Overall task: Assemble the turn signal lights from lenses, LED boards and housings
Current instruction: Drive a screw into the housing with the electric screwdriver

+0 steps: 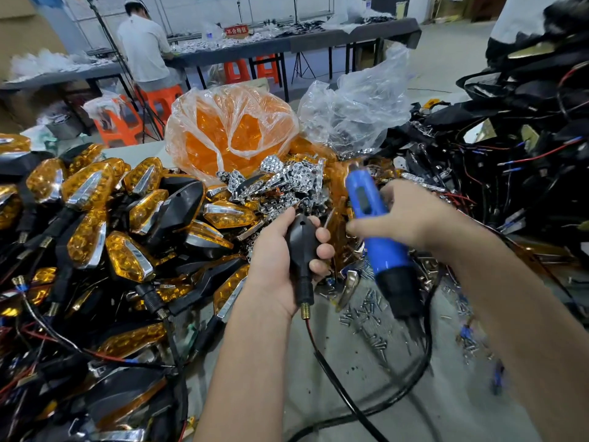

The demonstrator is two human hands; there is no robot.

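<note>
Two hands, one black housing, one blue screwdriver, two plastic bags: orange lenses at twelve o'clock, clear bag at one; finished lights beyond counting at nine.

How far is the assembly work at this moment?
Done: a pile of finished lights lies at left. In hand: left hand grips a black housing; right hand holds the blue screwdriver. Left: bagged lenses, loose reflectors, and housings at right.

We see a grey worktable carrying a heap of assembled amber turn signals on its left. Loose screws lie scattered near the middle, with chrome reflectors and a bag of orange lenses further back.
</note>
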